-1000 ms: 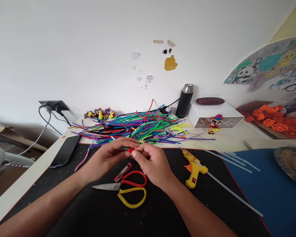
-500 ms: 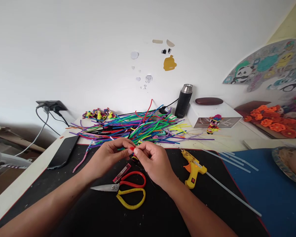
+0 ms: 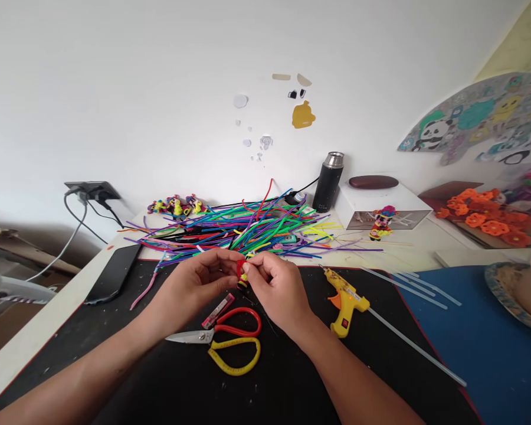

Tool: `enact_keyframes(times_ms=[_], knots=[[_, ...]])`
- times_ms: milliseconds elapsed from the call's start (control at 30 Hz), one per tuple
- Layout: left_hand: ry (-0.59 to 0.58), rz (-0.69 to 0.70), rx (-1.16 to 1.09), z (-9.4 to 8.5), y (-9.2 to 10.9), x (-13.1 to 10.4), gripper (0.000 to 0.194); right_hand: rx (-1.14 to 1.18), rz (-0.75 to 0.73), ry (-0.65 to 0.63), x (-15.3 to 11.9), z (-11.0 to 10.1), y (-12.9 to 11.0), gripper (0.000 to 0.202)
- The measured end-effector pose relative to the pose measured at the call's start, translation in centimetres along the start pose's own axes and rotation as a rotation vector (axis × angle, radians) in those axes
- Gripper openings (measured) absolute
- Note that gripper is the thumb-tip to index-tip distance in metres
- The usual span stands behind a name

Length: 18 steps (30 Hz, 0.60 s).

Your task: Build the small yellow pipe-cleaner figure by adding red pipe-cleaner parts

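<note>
A small pipe-cleaner doll [image 3: 243, 282] in red, yellow and black is held between my two hands, above the black mat. Thumb and fingers of my right hand [image 3: 278, 289] pinch it from the right side. My left hand [image 3: 203, 278] has its fingertips at the red part on the doll's left, thumb lower than the index finger. Much of the doll is hidden by my fingers. Just below lie scissors [image 3: 235, 373] with one red and one yellow handle, beside a small pink-red case [image 3: 218, 311].
Behind my hands spreads a heap of coloured pipe cleaners [image 3: 265, 227]. A yellow glue gun [image 3: 348, 307] lies to the right, near clear glue sticks [image 3: 418, 289]. A phone [image 3: 114, 274] lies left. At the back stand a black flask [image 3: 328, 183] and finished dolls [image 3: 177, 205].
My left thumb has moved down and away from the index finger. More of the doll's red and yellow body now shows between my hands. The view has shifted slightly.
</note>
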<state>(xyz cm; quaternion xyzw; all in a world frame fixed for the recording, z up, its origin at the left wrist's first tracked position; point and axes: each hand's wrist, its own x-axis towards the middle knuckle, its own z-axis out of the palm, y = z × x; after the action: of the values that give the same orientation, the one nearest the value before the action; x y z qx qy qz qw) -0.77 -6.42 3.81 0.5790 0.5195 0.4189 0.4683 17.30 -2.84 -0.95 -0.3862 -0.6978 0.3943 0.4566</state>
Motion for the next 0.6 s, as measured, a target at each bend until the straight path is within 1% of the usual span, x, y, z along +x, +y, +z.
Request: enact_keyframes(times_ms=[133,233,367,500,600], knots=[[0.044,0.188,0.383,-0.2,0.5,-0.3,0.020,0.023,-0.013,-0.011,-0.1,0.1,0.0,0.021],[0.046,0.321,0.585,-0.5,0.6,-0.1,0.018,0.007,-0.032,-0.010,-0.2,0.3,0.1,0.019],[0.031,0.461,0.739,-1.1,0.4,0.2,0.018,0.013,-0.044,-0.016,-0.2,0.3,0.2,0.018],[-0.053,0.652,0.855,-1.6,0.1,0.1,0.025,0.165,0.044,-0.060,-0.2,0.2,-0.3,0.020],[-0.061,0.766,0.914,-1.8,0.0,0.0,0.028,0.268,0.108,-0.107,-0.2,0.2,-0.6,0.022]])
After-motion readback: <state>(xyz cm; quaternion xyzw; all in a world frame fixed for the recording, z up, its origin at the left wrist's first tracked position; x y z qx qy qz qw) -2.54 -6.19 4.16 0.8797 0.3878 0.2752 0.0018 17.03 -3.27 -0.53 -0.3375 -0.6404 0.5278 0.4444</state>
